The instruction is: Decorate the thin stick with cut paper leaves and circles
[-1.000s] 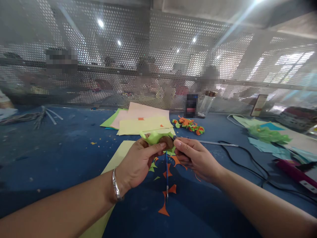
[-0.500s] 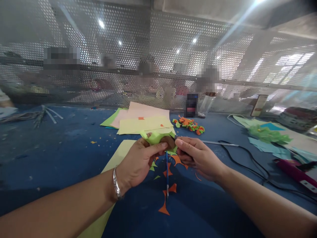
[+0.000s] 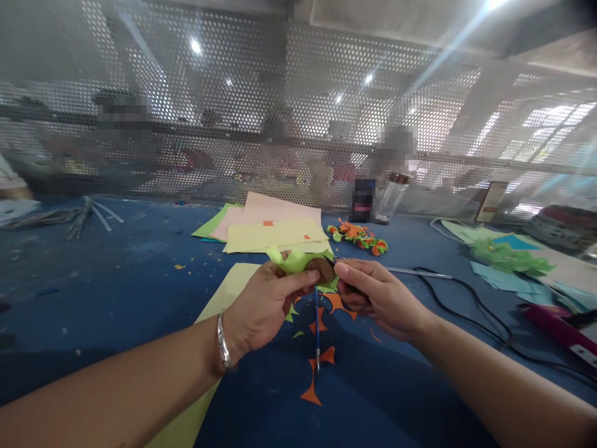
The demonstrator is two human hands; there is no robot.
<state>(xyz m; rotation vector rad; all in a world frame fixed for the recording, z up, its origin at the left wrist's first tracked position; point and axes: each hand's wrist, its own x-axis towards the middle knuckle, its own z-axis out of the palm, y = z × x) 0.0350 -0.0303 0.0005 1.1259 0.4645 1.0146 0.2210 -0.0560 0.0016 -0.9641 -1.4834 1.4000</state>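
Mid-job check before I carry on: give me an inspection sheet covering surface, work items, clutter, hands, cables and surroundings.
Surface: blue table, scattered with small specks.
Work items: green paper, brown disc against it; dark tool, possibly scissors, mostly hidden.
Clutter: orange offcuts, blue pen-like stick, stacked paper sheets beyond.
Hands: left hand pinches paper and disc; right hand grips the tool.
Cables: black cable loops loosely at right, near a magenta power strip; connection unclear.
Surroundings: perforated screen behind; blurred people beyond.

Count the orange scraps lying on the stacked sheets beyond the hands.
2: a larger scrap at the upper edge of the stack's yellow sheet, a smaller scrap nearer its right end.
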